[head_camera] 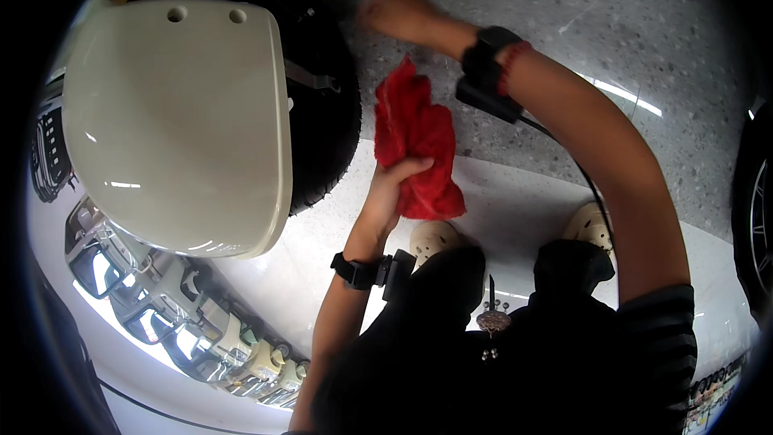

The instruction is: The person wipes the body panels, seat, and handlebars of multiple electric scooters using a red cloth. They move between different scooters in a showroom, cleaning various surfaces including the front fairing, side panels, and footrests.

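Observation:
My left hand (pixel 392 187) grips a crumpled red cloth (pixel 423 139), its thumb laid across the front. The cloth hangs to the right of a glossy cream fender (pixel 181 121) with two round holes near its top edge. Beneath that fender, a black tyre (pixel 326 151) bulges out on the right, a little apart from the cloth. Beyond the cloth, my right hand (pixel 398 14) is curled and blurred by motion, above the grey floor near the tyre. Its fingertips are hidden, so whether it holds anything is unclear.
Grey speckled floor (pixel 652 72) meets white tiles (pixel 266 278) under my feet. Another wheel (pixel 758 211) stands at the right rim. Small vehicles (pixel 175 314) line up at lower left. A black cable (pixel 583 175) runs from the device on my right wrist.

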